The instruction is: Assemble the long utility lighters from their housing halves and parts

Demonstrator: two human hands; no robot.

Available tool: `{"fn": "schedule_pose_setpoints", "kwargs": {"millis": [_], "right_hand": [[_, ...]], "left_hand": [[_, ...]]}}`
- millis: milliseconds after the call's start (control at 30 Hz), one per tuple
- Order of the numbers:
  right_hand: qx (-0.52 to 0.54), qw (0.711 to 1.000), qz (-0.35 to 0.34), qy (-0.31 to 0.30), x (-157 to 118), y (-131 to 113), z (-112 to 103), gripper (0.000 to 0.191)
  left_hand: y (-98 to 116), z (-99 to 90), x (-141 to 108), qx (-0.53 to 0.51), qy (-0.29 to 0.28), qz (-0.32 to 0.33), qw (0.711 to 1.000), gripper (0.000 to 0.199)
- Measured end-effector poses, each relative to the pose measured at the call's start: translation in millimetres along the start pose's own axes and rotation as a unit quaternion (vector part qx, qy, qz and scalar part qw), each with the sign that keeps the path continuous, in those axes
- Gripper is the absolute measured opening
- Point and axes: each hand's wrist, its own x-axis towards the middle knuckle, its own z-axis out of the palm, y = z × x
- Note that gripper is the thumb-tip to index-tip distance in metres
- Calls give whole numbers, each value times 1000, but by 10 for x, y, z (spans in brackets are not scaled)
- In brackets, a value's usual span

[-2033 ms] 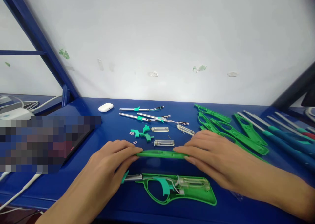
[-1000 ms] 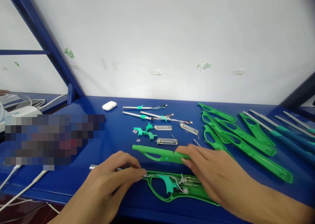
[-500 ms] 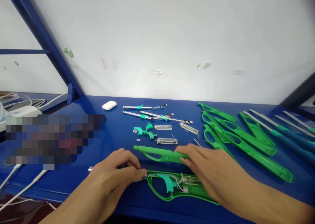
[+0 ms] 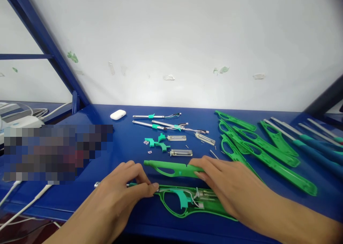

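Observation:
Close to the table's front edge lies a green lighter shell half (image 4: 206, 215) with wires, a clear fuel tank (image 4: 207, 194) and a teal trigger (image 4: 183, 198) inside it. My left hand (image 4: 125, 190) pinches the metal lighter tube (image 4: 97, 184) where it meets the shell's left end; most of the tube is hidden behind the fingers. Held just above and behind the open half is a second green shell half (image 4: 171, 168), its outer side showing. My right hand (image 4: 225, 181) is closed on this half's right end and covers part of the lower one.
Behind my hands lie loose fuel tanks (image 4: 181, 153), teal triggers (image 4: 162, 146) and wired metal tubes (image 4: 148, 116). Several green shell halves (image 4: 281, 169) and blue-handled lighters (image 4: 316, 149) spread out on the right. A white earbud case (image 4: 118, 114) sits back left.
The view has shifted very slightly. My left fingers and the shell half in my right hand have barely moved, and both grips are the same.

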Motion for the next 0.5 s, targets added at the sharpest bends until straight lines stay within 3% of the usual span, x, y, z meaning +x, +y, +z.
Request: {"fn": "schedule_pose_setpoints", "kwargs": {"millis": [133, 300, 500], "right_hand": [[0, 1000, 0, -3, 34, 10, 0, 31], [4, 1000, 0, 2, 42, 7, 2, 31], [3, 1000, -2, 0, 10, 6, -14, 31]], "left_hand": [[7, -31, 57, 32, 7, 58, 998, 45], [27, -36, 48, 44, 15, 80, 996, 45], [-11, -5, -55, 38, -3, 44, 998, 46]]}}
